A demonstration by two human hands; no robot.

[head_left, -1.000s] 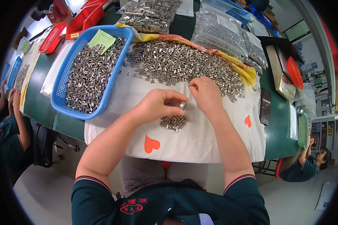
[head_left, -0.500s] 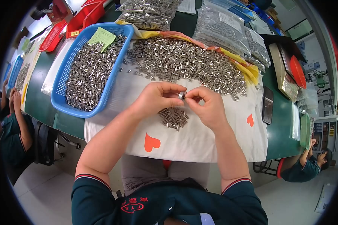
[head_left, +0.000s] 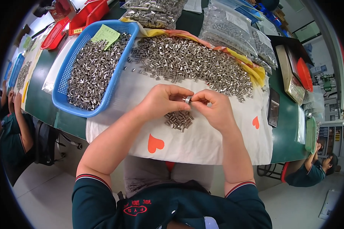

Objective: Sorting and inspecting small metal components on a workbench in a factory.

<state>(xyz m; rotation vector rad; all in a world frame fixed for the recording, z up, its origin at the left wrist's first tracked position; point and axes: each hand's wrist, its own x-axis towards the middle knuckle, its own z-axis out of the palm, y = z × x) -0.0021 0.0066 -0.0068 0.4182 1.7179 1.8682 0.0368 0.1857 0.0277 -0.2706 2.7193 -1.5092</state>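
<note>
A: Where are the two hands now?
B: They are close together above the white cloth [head_left: 202, 150], near its middle

A: What does the left hand [head_left: 160, 101] hold?
B: Its thumb and fingers are closed on a small shiny metal ring [head_left: 188, 99], which they keep up between the fingertips

A: And the right hand [head_left: 215, 108]?
B: Its thumb and forefinger are bent toward each other, just beside the ring at its right side. I cannot tell whether they grip something there, because the tips hide it

A: What is lying below?
B: A small pile of metal cylinders [head_left: 179, 121] lies on the cloth, partly covered by the left hand

A: Are there more such pieces?
B: Yes, a large heap of cylinders [head_left: 195, 63] spreads beyond the hands, and a rolled yellow and pink cloth [head_left: 258, 75] goes along its far edge

A: What stands at the left?
B: A blue basket [head_left: 79, 112], filled with similar small pieces, with a green note [head_left: 107, 35] on top of them

A: And at the right?
B: A dark flat device [head_left: 273, 107] lies on the green table [head_left: 288, 141], just beside the white cloth
</note>
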